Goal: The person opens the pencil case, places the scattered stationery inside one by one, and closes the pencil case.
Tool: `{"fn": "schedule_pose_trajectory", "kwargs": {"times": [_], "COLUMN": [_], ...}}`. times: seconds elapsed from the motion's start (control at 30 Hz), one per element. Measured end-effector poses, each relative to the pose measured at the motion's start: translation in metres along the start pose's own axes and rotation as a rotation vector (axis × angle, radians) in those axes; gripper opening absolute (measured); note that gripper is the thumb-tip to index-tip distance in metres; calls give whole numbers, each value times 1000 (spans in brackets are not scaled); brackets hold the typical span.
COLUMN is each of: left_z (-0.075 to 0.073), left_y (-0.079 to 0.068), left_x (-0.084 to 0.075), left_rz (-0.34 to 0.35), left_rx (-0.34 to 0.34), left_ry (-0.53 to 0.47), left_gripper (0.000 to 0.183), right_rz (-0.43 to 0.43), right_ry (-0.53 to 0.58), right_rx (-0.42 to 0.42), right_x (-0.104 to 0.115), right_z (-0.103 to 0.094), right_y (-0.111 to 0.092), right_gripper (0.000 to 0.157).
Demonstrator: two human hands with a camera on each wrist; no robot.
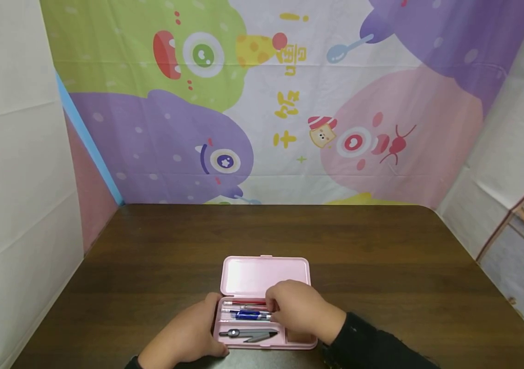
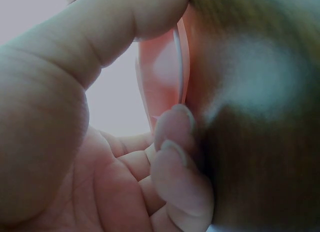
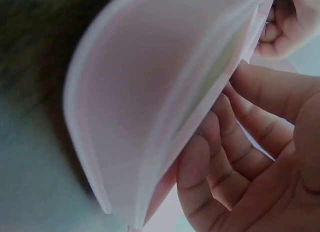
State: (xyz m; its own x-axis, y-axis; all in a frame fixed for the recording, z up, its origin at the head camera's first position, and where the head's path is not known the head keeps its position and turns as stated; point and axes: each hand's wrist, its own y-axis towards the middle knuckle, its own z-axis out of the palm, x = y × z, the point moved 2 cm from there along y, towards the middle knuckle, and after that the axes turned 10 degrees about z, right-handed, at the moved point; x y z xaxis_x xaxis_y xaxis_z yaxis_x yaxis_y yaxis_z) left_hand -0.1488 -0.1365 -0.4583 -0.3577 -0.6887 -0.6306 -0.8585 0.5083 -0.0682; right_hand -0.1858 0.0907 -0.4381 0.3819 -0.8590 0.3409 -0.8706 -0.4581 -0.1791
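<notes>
A pink pencil case (image 1: pixel 248 277) lies with its lid raised at the front of the table. My left hand (image 1: pixel 188 328) grips its left end, thumb at the near corner and fingers toward the far side. Over the right part of the tray, my right hand (image 1: pixel 305 310) reaches in with bent fingers. Its fingertips are hidden behind the case wall in the right wrist view, so I cannot tell what they hold. Beside them lie a blue pen (image 1: pixel 249 314) and a red pencil (image 1: pixel 248 302). A grey drawing compass (image 1: pixel 243 333) occupies the front compartment.
The brown wooden table (image 1: pixel 160 246) reaches back to a cartoon-printed cloth (image 1: pixel 289 174). White cloth (image 1: pixel 13 154) hangs along the left, and a printed panel (image 1: pixel 520 256) borders the right side. A small front-right compartment of the case is partly covered by the right hand.
</notes>
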Motion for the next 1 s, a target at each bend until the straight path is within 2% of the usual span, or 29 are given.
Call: {"fn": "schedule_pose_trajectory", "kwargs": {"times": [0.2,0.43,0.5,0.67,0.73,0.83,0.93,1.0], "left_z": [0,-1,-1,2,3,3,1,1], "left_y": [0,0,0,-2,-2,-2,-2,-2], "left_x": [0,2,2,2,2,1,1,2], "left_rz": [12,19,19,45,47,44,43,37], "left_rx": [-8,-23,-26,-23,-18,-22,-29,-25], "left_ry": [-5,0,2,11,11,2,3,-1], "left_gripper": [90,90,90,88,88,88,90,90], "right_rz": [24,74,83,121,174,308,425,473], "right_ry": [15,-27,-3,146,221,329,450,536], "right_rx": [-16,-73,-78,-106,-145,-247,-356,-377], "right_x": [0,0,-2,-19,-28,-44,-62,-74], "right_z": [0,0,-1,-6,-11,-20,-27,-28], "right_y": [-1,-2,-3,-6,-8,-8,-6,-5], "right_gripper": [23,29,31,28,25,22,33,44]}}
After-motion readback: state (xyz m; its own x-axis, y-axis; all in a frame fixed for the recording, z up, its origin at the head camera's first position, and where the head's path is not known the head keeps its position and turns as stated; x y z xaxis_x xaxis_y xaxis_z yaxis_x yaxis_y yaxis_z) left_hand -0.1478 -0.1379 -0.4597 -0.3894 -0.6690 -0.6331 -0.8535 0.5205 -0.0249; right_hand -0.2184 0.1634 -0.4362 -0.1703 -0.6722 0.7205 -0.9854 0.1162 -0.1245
